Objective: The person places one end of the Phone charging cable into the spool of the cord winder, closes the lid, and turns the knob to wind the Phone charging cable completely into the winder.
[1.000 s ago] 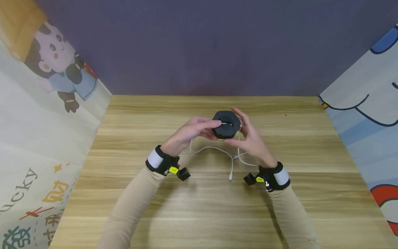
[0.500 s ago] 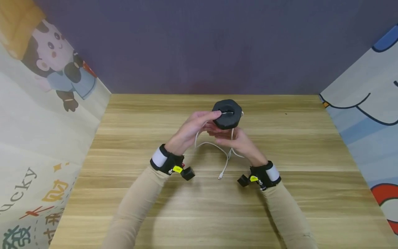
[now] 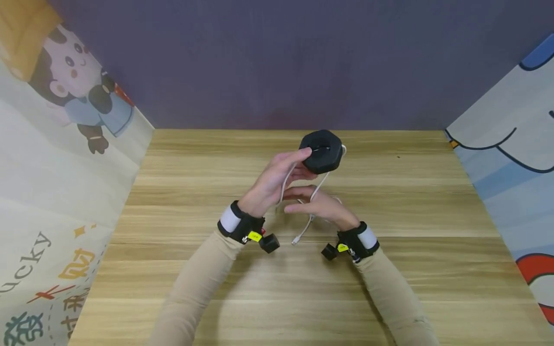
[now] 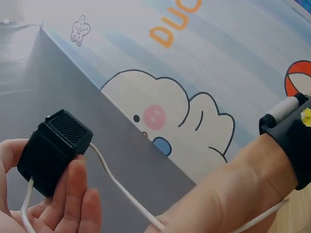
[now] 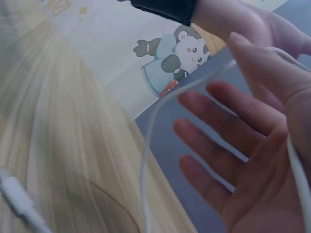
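A black hexagonal cable winder [image 3: 331, 156] is held up in my left hand [image 3: 272, 180], thumb on its upper face by the slot and fingers underneath. Its textured sides show in the left wrist view, where white cable [image 4: 124, 191] runs out of it. Below and to the right of the winder, my right hand [image 3: 322, 206] is spread, fingers apart, with one strand of cable passing across it. In the right wrist view another strand hangs beyond the fingertips. A white plug [image 3: 296, 240] at the cable's end dangles low between the wrists.
The wood-grain table [image 3: 277, 298] lies beneath both arms. A dark wall [image 3: 277, 62] rises behind it, with printed cartoon panels on the left [image 3: 39, 168] and right [image 3: 510, 144]. Each wrist wears a black strap with a small camera.
The winder has gone up and slightly right with my left hand. My right hand has come off the winder's side and moved down and left among the cable strands.
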`<state>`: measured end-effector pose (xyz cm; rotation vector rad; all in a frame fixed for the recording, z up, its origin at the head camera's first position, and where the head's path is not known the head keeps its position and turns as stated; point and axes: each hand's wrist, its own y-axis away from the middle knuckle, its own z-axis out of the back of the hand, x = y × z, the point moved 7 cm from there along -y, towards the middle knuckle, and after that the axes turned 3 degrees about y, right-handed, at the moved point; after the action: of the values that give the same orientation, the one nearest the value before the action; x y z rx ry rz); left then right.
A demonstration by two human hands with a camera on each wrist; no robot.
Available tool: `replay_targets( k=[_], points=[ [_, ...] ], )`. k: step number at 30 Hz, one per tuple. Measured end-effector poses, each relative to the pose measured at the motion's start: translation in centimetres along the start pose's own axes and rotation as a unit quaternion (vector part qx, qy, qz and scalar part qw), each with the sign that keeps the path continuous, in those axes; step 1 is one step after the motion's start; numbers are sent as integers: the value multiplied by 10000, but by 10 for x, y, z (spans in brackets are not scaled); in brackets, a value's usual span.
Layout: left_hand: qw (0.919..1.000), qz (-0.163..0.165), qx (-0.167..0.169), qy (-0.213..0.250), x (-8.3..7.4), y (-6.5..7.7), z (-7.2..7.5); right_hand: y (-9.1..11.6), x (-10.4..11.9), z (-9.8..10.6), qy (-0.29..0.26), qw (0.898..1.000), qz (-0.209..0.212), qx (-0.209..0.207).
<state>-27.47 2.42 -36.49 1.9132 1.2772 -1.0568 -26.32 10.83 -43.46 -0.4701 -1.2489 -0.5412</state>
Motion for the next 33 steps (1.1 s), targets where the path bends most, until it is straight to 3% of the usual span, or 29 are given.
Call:
replay_targets(
  k=[8, 13, 22, 33],
  points=[
    [9997, -56, -225, -62, -4, 1, 10, 4, 2, -3, 299, 9991, 128, 265],
    [9994, -74, -330, -40, -9, 4, 20, 12, -1, 2, 203, 9991, 251, 272],
    [9983, -55, -559, 157, -16, 12, 39, 30, -9, 21, -490, 9981, -378, -61],
    [9948, -328, -747, 611, -25, 19, 56, 44, -7, 37, 27, 9982, -584, 117]
  ],
)
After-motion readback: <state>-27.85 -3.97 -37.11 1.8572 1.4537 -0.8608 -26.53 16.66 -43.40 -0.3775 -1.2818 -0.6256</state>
